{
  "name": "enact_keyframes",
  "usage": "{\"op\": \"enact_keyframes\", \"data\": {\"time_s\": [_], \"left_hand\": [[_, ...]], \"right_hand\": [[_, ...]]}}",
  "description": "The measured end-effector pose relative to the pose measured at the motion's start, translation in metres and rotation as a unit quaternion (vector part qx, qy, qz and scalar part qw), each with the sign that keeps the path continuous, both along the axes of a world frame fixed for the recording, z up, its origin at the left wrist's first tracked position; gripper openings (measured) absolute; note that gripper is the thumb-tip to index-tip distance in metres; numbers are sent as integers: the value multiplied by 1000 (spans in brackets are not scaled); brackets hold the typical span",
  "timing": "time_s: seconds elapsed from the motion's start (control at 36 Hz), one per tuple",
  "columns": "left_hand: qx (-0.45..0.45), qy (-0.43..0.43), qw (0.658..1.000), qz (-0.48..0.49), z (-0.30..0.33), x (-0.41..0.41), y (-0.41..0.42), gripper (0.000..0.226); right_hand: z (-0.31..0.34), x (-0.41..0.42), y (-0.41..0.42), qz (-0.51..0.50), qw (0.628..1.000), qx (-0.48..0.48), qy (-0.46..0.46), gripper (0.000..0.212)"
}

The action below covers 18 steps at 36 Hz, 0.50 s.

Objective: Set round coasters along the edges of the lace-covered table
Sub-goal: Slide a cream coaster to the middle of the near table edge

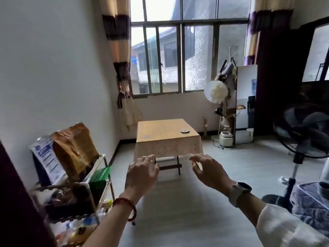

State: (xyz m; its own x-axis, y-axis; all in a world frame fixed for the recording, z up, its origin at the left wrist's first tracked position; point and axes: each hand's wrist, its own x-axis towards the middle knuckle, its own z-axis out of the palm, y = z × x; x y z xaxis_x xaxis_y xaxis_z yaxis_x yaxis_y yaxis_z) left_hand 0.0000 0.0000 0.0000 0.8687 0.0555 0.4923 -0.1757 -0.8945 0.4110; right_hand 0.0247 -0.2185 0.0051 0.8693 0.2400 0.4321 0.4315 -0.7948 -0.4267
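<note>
well apart, 2 coasters on table.

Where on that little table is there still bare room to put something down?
Most of the table top is bare: the far edge by the window and the left side. One coaster sits by the right edge, another coaster near the front edge. Both hands are empty, well short of it.

A small table draped in a yellowish lace cloth stands on the grey floor. On it lie two round coasters: one at three o'clock near the edge, another at seven o'clock.
</note>
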Motion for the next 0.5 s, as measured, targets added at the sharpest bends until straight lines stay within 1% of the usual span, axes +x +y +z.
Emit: {"op": "enact_keyframes", "data": {"time_s": [0.06,0.14,0.19,0.25,0.36,0.44,0.5], "left_hand": [[-17,4,1000,0,-15,30,-9,38],[-15,34,999,2,-30,87,-20,38],[-17,43,999,-2,-36,148,-33,38],[-13,39,999,-9,-27,180,-37,38],[-13,44,999,-24,-9,283,-57,37],[-24,36,999,-25,-2,344,-60,36],[-31,37,999,-10,-3,378,-50,35]], "right_hand": [[-15,31,-9,1,1000,-8,15,24],[-29,91,-25,-1,999,-22,47,24],[-37,151,-40,-2,998,-14,59,25],[-36,181,-49,-2,998,-8,56,24],[-31,283,-68,5,997,-3,72,25],[-22,356,-66,5,997,5,73,24],[-20,399,-56,17,997,11,80,24]]}}
